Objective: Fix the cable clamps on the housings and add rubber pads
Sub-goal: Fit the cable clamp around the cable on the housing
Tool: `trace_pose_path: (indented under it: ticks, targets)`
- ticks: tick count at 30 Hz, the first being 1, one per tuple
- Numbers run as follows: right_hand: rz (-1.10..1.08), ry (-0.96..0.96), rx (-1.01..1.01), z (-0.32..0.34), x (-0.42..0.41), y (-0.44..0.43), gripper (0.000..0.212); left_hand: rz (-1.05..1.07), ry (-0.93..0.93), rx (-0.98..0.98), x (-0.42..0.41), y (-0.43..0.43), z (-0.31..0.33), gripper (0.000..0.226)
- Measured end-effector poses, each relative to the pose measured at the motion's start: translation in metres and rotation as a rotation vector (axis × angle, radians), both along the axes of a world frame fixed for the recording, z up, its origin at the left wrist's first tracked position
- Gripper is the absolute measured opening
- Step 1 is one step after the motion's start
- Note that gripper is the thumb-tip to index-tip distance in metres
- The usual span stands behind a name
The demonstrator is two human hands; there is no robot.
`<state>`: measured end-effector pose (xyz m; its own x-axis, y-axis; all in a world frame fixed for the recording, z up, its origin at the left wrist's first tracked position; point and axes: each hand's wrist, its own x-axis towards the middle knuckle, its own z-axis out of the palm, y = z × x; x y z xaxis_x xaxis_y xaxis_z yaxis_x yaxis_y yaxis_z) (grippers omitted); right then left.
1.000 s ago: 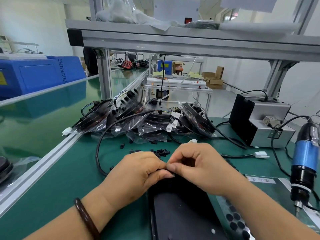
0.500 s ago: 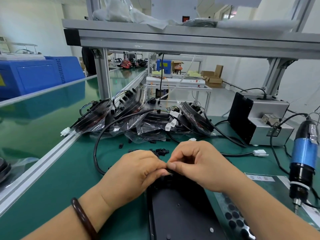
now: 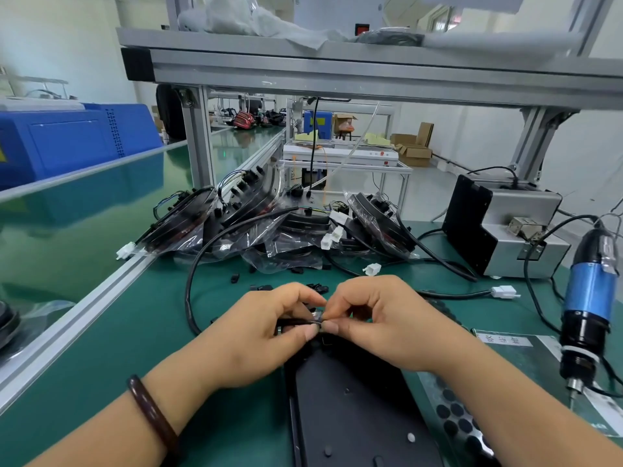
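A flat black housing [image 3: 354, 409] lies on the green mat in front of me. Its black cable [image 3: 192, 281] loops out to the left. At the housing's far end my left hand [image 3: 256, 335] pinches the cable between thumb and fingers. My right hand [image 3: 377, 318] meets it fingertip to fingertip and pinches a small black cable clamp [image 3: 319, 321] around the cable. Several loose black clamps [image 3: 317, 287] lie just beyond my hands. A sheet of round black rubber pads [image 3: 455, 423] lies right of the housing.
Several bagged housings [image 3: 269, 227] with cables and white connectors are piled at the back of the mat. A blue electric screwdriver [image 3: 588, 308] hangs at the right. Behind it stands a grey screw feeder box [image 3: 499, 230]. A conveyor rail [image 3: 101, 298] runs along the left.
My fingertips have parted a little, so the cable and the small clamp show between them. Both hands stay at the housing's far end.
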<state>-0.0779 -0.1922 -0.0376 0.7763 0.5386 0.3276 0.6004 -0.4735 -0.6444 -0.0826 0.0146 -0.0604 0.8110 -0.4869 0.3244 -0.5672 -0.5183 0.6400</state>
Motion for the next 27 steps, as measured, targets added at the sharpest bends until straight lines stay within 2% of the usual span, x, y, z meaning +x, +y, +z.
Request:
trace_pose_path:
  ticks: [4, 10, 13, 15, 18, 21, 24, 27]
  targets:
    - [-0.027, -0.007, -0.058, 0.0, 0.001, 0.001, 0.01, -0.027, 0.034, 0.094, -0.001, 0.0, -0.001, 0.047]
    - [-0.036, 0.055, -0.079, 0.003, -0.003, 0.002, 0.011, -0.037, 0.087, 0.023, -0.001, 0.002, 0.0, 0.035]
    - [-0.045, 0.052, -0.016, 0.001, -0.006, 0.0, 0.009, 0.0, 0.153, -0.079, 0.0, 0.001, 0.007, 0.034]
    - [-0.043, 0.039, 0.048, -0.003, -0.009, 0.0, 0.009, 0.078, 0.17, -0.116, 0.004, -0.003, 0.017, 0.023]
    - [-0.044, 0.027, 0.169, -0.011, -0.013, 0.003, 0.018, 0.121, 0.21, 0.036, 0.011, -0.015, 0.037, 0.019]
    - [-0.063, -0.013, 0.239, -0.02, -0.015, 0.007, 0.031, 0.037, 0.34, 0.144, 0.016, -0.02, 0.057, 0.025]
    - [-0.086, 0.042, 0.332, -0.024, -0.014, 0.006, 0.023, -0.012, 0.366, 0.223, 0.017, -0.016, 0.065, 0.025]
    - [-0.077, 0.097, 0.322, -0.021, -0.013, 0.003, 0.014, -0.041, 0.407, 0.17, 0.017, -0.015, 0.058, 0.022]
